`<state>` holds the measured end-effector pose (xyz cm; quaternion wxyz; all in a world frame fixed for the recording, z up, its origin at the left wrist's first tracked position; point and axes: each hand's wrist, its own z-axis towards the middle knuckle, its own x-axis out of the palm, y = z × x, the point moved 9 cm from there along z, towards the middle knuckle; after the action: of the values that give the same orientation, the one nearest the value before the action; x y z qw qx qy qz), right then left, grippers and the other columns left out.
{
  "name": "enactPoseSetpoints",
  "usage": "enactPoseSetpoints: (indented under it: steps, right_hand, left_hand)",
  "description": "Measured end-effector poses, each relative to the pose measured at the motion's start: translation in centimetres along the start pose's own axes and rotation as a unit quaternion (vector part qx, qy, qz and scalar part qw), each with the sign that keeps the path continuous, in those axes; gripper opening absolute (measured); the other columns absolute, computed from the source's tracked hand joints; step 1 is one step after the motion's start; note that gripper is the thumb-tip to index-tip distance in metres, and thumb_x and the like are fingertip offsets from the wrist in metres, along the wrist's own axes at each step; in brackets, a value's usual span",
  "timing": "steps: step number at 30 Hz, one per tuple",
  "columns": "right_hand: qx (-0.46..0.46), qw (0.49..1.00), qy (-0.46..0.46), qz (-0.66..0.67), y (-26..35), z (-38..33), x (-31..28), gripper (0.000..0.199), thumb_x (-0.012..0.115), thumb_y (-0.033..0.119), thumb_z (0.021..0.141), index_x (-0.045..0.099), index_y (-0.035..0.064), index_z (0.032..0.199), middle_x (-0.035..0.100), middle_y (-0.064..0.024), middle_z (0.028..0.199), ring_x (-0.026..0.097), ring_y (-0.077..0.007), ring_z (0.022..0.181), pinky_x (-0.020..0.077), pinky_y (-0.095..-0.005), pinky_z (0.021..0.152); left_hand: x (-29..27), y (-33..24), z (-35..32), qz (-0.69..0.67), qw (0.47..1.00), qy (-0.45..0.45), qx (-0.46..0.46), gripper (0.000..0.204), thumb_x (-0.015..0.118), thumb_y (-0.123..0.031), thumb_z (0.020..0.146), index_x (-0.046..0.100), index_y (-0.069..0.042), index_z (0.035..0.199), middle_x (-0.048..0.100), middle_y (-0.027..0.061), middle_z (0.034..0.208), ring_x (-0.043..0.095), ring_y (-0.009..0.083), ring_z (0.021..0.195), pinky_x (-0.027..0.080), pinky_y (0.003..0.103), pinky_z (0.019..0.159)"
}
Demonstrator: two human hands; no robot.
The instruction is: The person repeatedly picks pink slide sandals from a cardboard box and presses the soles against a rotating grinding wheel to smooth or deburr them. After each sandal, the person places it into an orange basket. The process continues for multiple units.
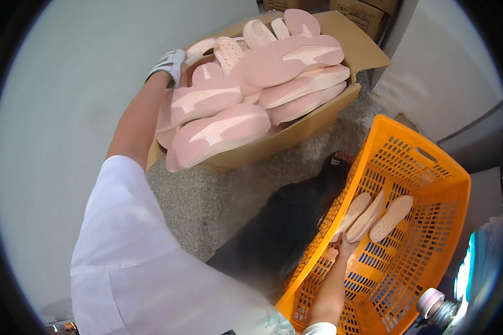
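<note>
My left hand (171,62), in a white glove, is at the far left edge of a cardboard box (296,128). It is beside the pale pink shoe soles (218,131) heaped there; its fingertips are hidden, so whether it grips one cannot be told. Inside an orange plastic basket (458,184) at the right, my right hand (347,245) has its fingers closed around the near end of a pale shoe sole (368,219). Another sole (354,211) leans close on its left, and a sole with a dotted face (391,219) lies to its right.
A foot in dark footwear (338,163) stands on the rough grey floor (190,204) between box and basket. More cardboard boxes (363,14) are at the back. A pale wall (56,139) runs along the left. A bottle-like object (433,304) is by the basket's lower right.
</note>
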<state>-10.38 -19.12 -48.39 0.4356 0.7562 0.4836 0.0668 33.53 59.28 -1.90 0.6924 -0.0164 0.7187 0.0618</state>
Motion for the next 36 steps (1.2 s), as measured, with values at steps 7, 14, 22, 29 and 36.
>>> enactPoseSetpoints:
  steps: [7, 14, 22, 29, 36]
  right_hand:
    - [0.12, 0.927, -0.016, 0.354, 0.4, -0.2, -1.5, 0.076, 0.082, 0.042, 0.089, 0.043, 0.0053, 0.143, 0.061, -0.0153, 0.11, 0.056, -0.0178, 0.065, 0.0571, -0.0337, 0.056]
    - [0.129, 0.961, -0.047, 0.239, 6.6, -0.3, -9.1, 0.06, 0.086, 0.052, 0.08, 0.061, 0.0026, 0.104, 0.044, -0.0031, 0.058, 0.045, -0.0163, 0.047, 0.0497, -0.0323, 0.046]
    - [0.049, 0.985, -0.152, 0.067, 15.7, -14.9, -21.1, 0.066, 0.085, 0.055, 0.078, 0.066, -0.0078, 0.082, 0.052, -0.0078, 0.055, 0.051, -0.0189, 0.041, 0.0494, -0.0355, 0.039]
    - [0.076, 0.823, 0.236, 0.511, 15.1, -34.8, -14.1, 0.067, 0.033, 0.058, 0.108, 0.047, 0.0054, 0.147, 0.073, -0.0243, 0.103, 0.072, -0.0264, 0.061, 0.0639, -0.0441, 0.048]
    - [-0.242, 0.901, -0.141, 0.331, 19.1, -33.5, -18.5, 0.055, 0.065, 0.008, 0.094, 0.044, -0.0052, 0.144, 0.057, -0.0169, 0.134, 0.057, -0.0258, 0.124, 0.0517, -0.0418, 0.102]
  left_hand:
    - [-1.8, -0.4, -3.8, 0.085, 0.994, 0.067, -0.005, 0.036, 0.061, -0.014, 0.085, 0.066, 0.0, 0.118, 0.069, 0.029, 0.103, 0.068, 0.0449, 0.1, 0.054, 0.047, 0.085]
    - [-8.4, -12.2, -5.5, -0.323, 0.922, -0.206, 0.051, 0.044, 0.048, -0.008, 0.092, 0.059, -0.004, 0.134, 0.068, 0.0179, 0.118, 0.068, 0.0318, 0.099, 0.055, 0.04, 0.09]
    - [-2.3, -56.5, -24.9, -0.596, 0.613, 0.228, 0.465, 0.05, 0.071, -0.039, 0.094, 0.07, 0.007, 0.115, 0.071, 0.0094, 0.106, 0.062, 0.0131, 0.098, 0.05, 0.034, 0.079]
    - [5.0, -67.1, -37.9, -0.624, 0.488, 0.409, 0.454, 0.04, 0.073, -0.031, 0.093, 0.065, 0.0, 0.118, 0.068, 0.0109, 0.114, 0.066, 0.0201, 0.105, 0.054, 0.031, 0.09]
    - [-1.9, -66.4, -36.8, -0.775, 0.33, 0.444, 0.306, 0.031, 0.063, -0.022, 0.102, 0.062, -0.001, 0.125, 0.07, 0.0085, 0.115, 0.068, 0.0165, 0.105, 0.057, 0.028, 0.085]
